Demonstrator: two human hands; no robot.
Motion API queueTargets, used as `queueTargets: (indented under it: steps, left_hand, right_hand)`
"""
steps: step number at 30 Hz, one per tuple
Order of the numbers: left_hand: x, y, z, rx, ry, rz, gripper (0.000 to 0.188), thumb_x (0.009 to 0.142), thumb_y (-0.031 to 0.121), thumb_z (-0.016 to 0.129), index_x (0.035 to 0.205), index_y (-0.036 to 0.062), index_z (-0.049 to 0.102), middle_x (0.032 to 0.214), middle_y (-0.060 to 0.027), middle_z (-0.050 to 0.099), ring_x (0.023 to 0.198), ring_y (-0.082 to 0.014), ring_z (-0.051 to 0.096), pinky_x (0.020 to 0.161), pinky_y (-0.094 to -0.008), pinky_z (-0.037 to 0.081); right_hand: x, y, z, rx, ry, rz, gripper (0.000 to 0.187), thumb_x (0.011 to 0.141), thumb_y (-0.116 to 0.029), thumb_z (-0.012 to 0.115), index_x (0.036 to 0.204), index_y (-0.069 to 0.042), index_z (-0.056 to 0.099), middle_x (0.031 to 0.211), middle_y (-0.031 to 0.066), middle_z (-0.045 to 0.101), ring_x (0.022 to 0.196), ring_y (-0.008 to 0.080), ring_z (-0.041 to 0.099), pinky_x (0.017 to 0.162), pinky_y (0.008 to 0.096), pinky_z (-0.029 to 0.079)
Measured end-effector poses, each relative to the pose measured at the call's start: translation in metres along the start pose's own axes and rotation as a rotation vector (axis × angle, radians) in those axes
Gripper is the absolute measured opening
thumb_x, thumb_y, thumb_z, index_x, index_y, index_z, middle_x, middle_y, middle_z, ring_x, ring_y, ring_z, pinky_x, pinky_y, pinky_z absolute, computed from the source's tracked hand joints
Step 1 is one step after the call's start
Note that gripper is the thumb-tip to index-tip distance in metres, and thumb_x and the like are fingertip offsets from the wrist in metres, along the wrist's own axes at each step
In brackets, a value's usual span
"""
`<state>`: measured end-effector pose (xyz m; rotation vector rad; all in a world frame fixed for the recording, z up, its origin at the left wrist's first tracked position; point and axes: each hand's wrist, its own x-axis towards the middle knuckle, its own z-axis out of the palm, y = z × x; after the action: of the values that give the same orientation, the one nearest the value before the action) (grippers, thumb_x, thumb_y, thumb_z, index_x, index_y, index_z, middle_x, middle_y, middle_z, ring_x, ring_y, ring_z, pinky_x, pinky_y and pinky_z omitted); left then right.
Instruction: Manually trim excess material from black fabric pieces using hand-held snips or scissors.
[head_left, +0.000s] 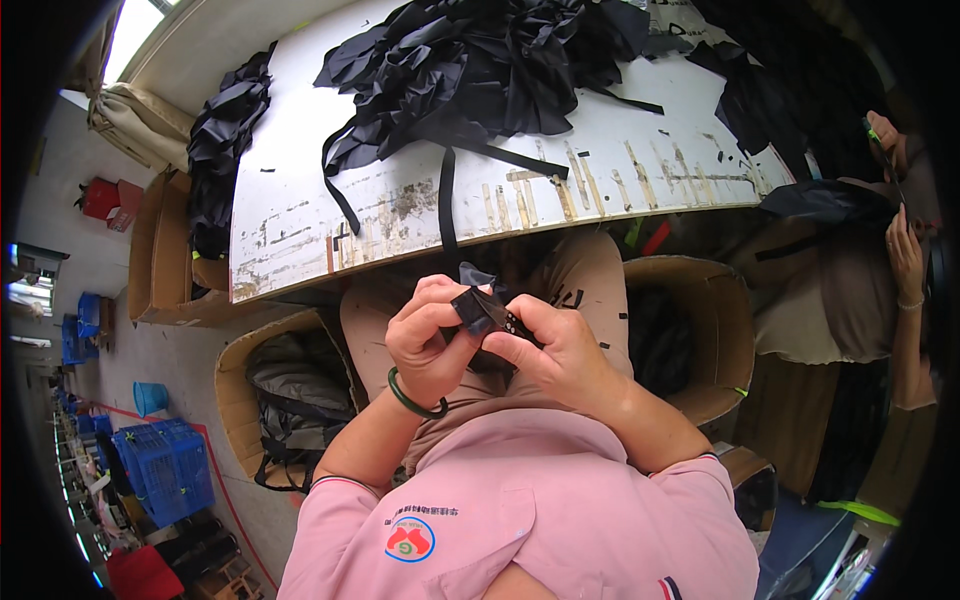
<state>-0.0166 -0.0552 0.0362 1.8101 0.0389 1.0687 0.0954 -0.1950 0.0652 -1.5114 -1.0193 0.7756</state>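
Observation:
Above my lap, just off the table's near edge, both hands work close together. My left hand [432, 340] pinches a small folded piece of black fabric [472, 312] between thumb and fingers. Beside it my right hand [560, 350] is closed on a small dark object [514, 326] with light spots, mostly covered by the fingers; its kind is not clear. That object touches or nearly touches the fabric. A black strap [447, 205] hangs over the table edge behind my hands.
A heap of black fabric pieces [470, 75] covers the back of the white table [290, 220]. Cardboard boxes stand at both sides of my legs, the left box [232, 385] holding a dark backpack [295, 385]. At right, another person's hands [905, 250] handle black fabric.

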Motion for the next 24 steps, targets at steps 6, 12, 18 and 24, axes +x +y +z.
queueTargets:
  steps: [6, 12, 18, 24]
  left_hand:
    - [0.000, 0.000, -0.003, 0.060, -0.051, 0.048, 0.020, 0.067, -0.010, 0.069, 0.081, 0.0035, 0.064, 0.093, -0.0110, 0.070, 0.082, -0.0225, 0.061, 0.081, -0.0359, 0.045]
    - [0.002, 0.002, -0.004, 0.056, -0.082, 0.053, 0.021, 0.066, -0.009, 0.070, 0.081, 0.0036, 0.065, 0.092, -0.0100, 0.070, 0.079, -0.0225, 0.060, 0.079, -0.0352, 0.045]
    - [0.003, 0.001, -0.010, 0.015, -0.153, 0.040, 0.020, 0.067, -0.010, 0.070, 0.081, 0.0030, 0.066, 0.091, -0.0105, 0.070, 0.078, -0.0221, 0.061, 0.075, -0.0346, 0.045]
    - [0.010, 0.000, -0.016, -0.401, -0.267, -0.270, 0.014, 0.071, -0.008, 0.072, 0.081, 0.0000, 0.067, 0.092, -0.0115, 0.070, 0.081, -0.0196, 0.061, 0.074, -0.0308, 0.047]
  right_hand:
    - [-0.001, -0.001, -0.001, -0.030, 0.019, -0.030, 0.030, 0.087, -0.031, 0.070, 0.089, -0.004, 0.058, 0.058, 0.0086, 0.051, 0.049, 0.0173, 0.048, 0.048, 0.0313, 0.039]
    - [-0.004, -0.002, -0.002, -0.037, 0.026, -0.019, 0.030, 0.087, -0.031, 0.070, 0.089, -0.003, 0.058, 0.059, 0.0099, 0.052, 0.050, 0.0179, 0.049, 0.048, 0.0315, 0.040]
    - [-0.006, -0.004, -0.010, -0.020, 0.021, 0.052, 0.031, 0.086, -0.031, 0.071, 0.087, -0.003, 0.057, 0.061, 0.0075, 0.051, 0.052, 0.0144, 0.046, 0.050, 0.0306, 0.039]
    - [0.000, -0.008, -0.037, 0.109, -0.147, 0.159, 0.034, 0.085, -0.031, 0.072, 0.082, -0.002, 0.054, 0.063, 0.0049, 0.047, 0.058, 0.0102, 0.040, 0.052, 0.0282, 0.036]
